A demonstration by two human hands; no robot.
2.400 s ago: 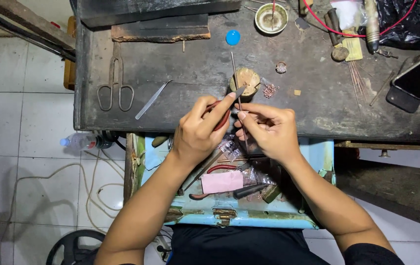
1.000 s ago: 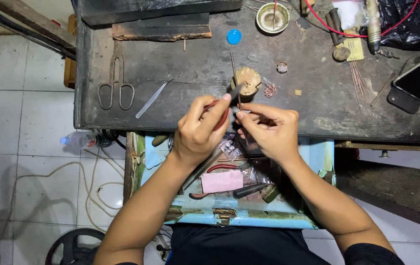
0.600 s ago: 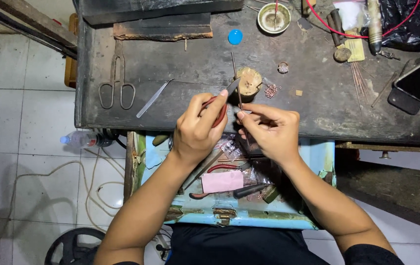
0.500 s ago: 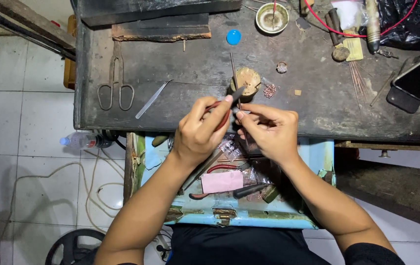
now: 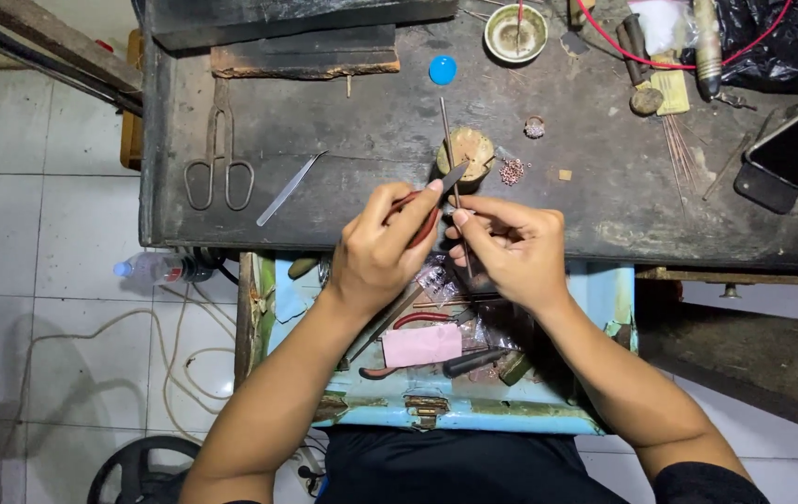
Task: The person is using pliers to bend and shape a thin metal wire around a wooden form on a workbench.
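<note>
Upright, thin rod between right hand, left hand pliers

Shears and tweezers left on the bench — phone right, open drawer below.

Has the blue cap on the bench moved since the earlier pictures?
No. The blue cap lies in the same spot, left of the small round dish and above the wooden stub.

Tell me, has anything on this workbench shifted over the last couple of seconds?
Hardly anything. The left hand keeps its red-handled pliers and the right hand keeps pinching a thin rod; both only wiggle slightly by the wooden stump. The shears, tweezers and blue cap stayed put.
</note>
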